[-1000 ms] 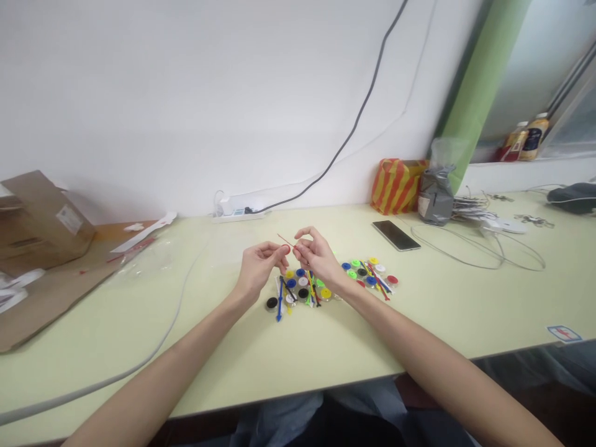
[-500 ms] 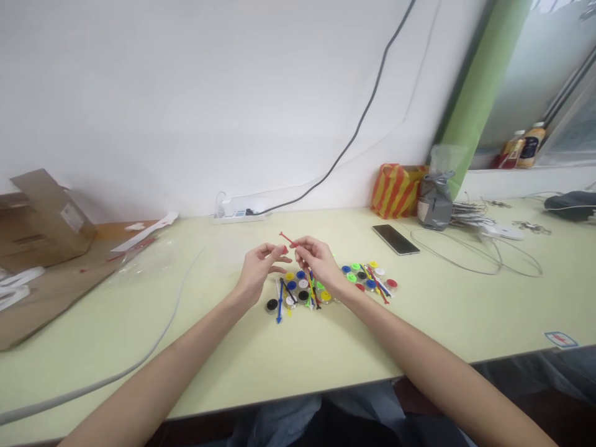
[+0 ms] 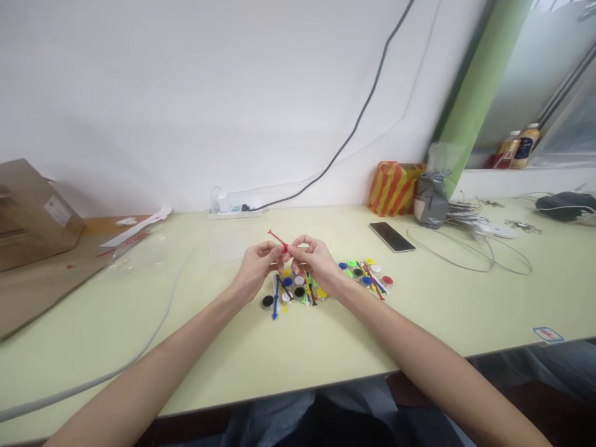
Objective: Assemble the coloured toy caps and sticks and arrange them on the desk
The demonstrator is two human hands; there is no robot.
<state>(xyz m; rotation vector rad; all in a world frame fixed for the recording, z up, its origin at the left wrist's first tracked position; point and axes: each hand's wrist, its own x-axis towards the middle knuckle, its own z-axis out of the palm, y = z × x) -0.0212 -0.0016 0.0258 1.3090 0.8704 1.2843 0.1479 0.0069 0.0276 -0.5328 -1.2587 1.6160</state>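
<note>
My left hand (image 3: 257, 267) pinches a small red piece whose shape is mostly hidden by the fingers. Fingertip to fingertip with it, my right hand (image 3: 315, 259) is closed on a thin red plastic arrow (image 3: 277, 238) that points up and to the left. The two red parts meet between my thumbs; whether they are joined I cannot tell. Below the hands lie several round pieces with coloured tops, among them a black disc (image 3: 267, 302) and a yellow one (image 3: 321, 293). A blue arrow (image 3: 275, 298) and a black arrow (image 3: 285, 289) lie beside them.
More coloured discs and arrows (image 3: 372, 279) lie to the right, near a phone (image 3: 392, 237). A striped bag (image 3: 392, 188) and a grey bag (image 3: 431, 200) stand against the wall. A power strip (image 3: 235, 212), a cardboard box (image 3: 37, 208) and a grey cable (image 3: 162, 326) are to the left.
My hands have come together, bringing the red arrow down-left onto the red piece in my left fingers. The view has shifted slightly.
</note>
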